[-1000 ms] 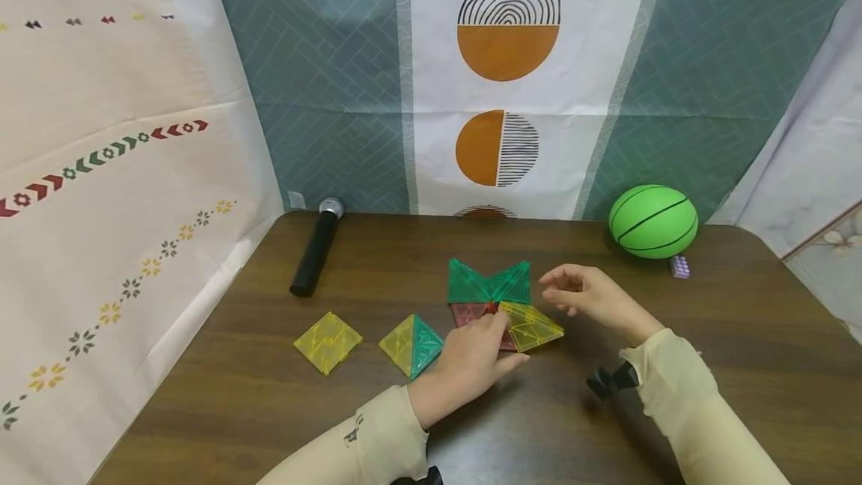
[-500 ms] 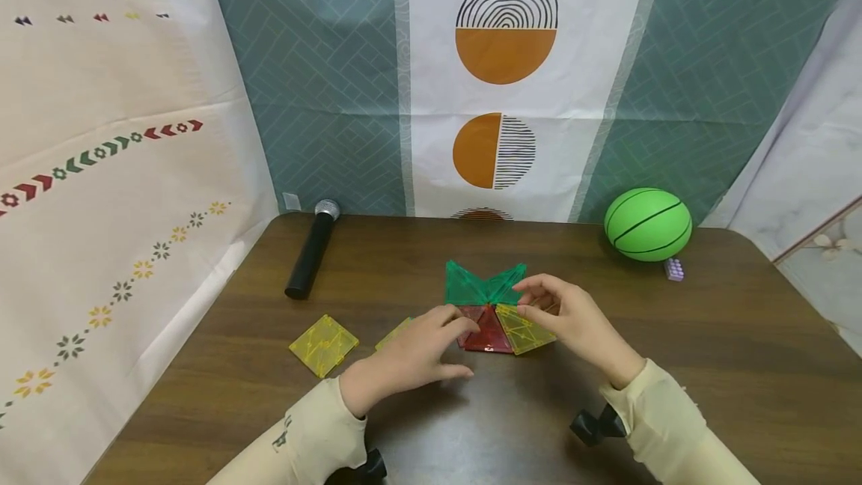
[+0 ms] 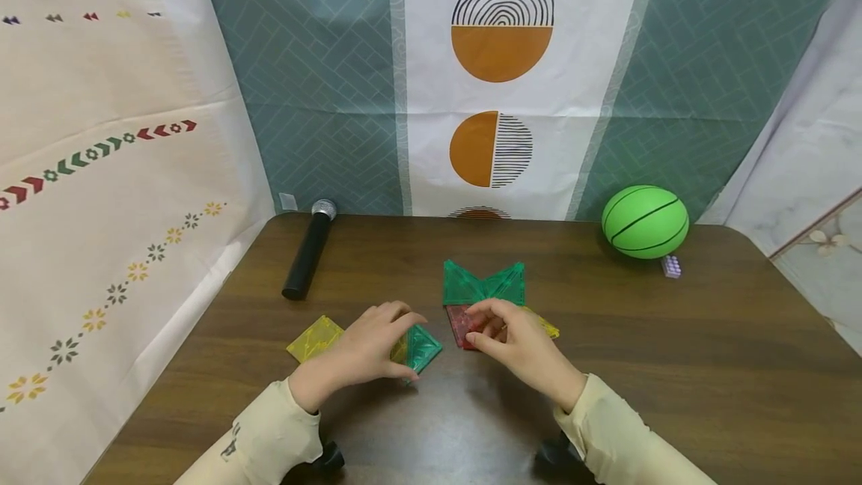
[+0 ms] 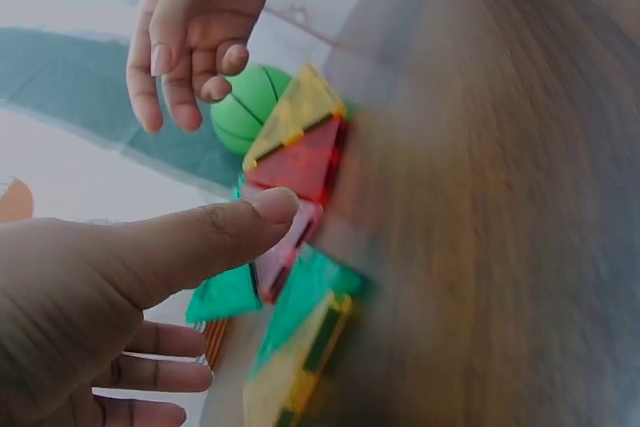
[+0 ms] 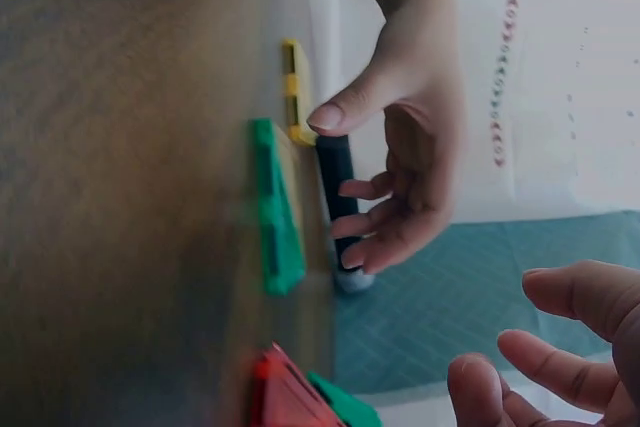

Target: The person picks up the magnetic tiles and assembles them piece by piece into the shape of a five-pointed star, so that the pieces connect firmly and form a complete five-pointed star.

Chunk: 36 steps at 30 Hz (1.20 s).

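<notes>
My left hand (image 3: 360, 350) hovers over a yellow-and-green pair of triangular magnetic tiles (image 3: 422, 348), its fingers loosely bent with a gap to the thumb. Nothing is held in it. In the right wrist view this hand (image 5: 425, 127) is seen side-on above the tabletop. My right hand (image 3: 521, 339), also holding nothing, is above the joined magnetic tiles. Two green triangles (image 3: 463, 284) form their far end, with a red tile (image 3: 458, 324) below. A yellow tile (image 3: 544, 322) is mostly covered by the right hand. The red tiles (image 4: 305, 159) show better in the left wrist view.
A yellow square of tiles (image 3: 315, 337) lies at the left, partly behind the left hand. Behind it rests a black microphone (image 3: 310, 253). At the back right are a green ball (image 3: 645, 221) and a small purple block (image 3: 671, 266). The wooden table (image 3: 673, 365) ends at patterned cloth.
The left hand has lifted off the red tiles and moved left over the yellow-and-green pair. The right hand has come leftward from the right side to above the red tiles.
</notes>
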Tool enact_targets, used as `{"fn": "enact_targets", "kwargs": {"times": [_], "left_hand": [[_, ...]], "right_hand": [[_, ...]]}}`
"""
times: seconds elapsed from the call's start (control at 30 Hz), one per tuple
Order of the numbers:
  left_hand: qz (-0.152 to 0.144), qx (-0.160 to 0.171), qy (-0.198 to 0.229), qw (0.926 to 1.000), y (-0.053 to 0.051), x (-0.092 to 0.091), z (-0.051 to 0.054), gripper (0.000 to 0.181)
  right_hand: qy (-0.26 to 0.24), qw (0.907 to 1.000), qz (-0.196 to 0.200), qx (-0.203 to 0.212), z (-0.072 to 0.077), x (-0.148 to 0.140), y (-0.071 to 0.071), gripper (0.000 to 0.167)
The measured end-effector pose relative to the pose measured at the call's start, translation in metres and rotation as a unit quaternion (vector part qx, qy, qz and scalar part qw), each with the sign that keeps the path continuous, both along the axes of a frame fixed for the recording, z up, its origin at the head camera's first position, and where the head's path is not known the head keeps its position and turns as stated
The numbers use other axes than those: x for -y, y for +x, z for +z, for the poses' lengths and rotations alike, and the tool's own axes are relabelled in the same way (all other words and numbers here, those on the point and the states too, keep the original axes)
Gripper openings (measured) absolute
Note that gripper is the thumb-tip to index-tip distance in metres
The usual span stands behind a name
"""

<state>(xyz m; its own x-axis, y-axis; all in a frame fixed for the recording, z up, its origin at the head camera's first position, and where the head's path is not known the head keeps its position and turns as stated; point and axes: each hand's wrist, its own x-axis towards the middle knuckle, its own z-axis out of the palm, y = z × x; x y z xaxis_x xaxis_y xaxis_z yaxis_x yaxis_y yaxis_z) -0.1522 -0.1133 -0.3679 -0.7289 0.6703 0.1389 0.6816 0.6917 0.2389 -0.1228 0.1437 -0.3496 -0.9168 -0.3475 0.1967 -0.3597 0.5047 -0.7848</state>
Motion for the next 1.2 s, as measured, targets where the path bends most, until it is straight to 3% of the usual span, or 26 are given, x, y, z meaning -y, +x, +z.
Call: {"fn": "enact_targets", "kwargs": {"times": [0.3,0.47,0.83,0.97,1.2], "left_hand": [[0.028,-0.012,0.012,0.9995,0.002,0.016,-0.015,0.077],[0.042,-0.017,-0.003,0.9990,0.005,0.018,-0.019,0.083],[0.066,-0.087,-0.017,0.9939,0.013,0.015,-0.030,0.088],[0.076,-0.078,-0.005,0.9940,0.014,0.012,-0.032,0.083],[0.095,-0.035,0.020,0.9946,0.015,0.010,-0.033,0.078]], "right_hand": [[0.043,0.9986,0.030,-0.004,-0.018,0.027,-0.005,0.029],[0.076,0.9966,0.031,-0.007,-0.024,0.037,-0.008,0.032],[0.116,0.9914,0.048,0.036,-0.030,0.049,-0.014,0.040],[0.118,0.9904,0.056,0.044,-0.031,0.051,-0.014,0.041],[0.114,0.9906,0.056,0.050,-0.031,0.053,-0.016,0.043]]}}
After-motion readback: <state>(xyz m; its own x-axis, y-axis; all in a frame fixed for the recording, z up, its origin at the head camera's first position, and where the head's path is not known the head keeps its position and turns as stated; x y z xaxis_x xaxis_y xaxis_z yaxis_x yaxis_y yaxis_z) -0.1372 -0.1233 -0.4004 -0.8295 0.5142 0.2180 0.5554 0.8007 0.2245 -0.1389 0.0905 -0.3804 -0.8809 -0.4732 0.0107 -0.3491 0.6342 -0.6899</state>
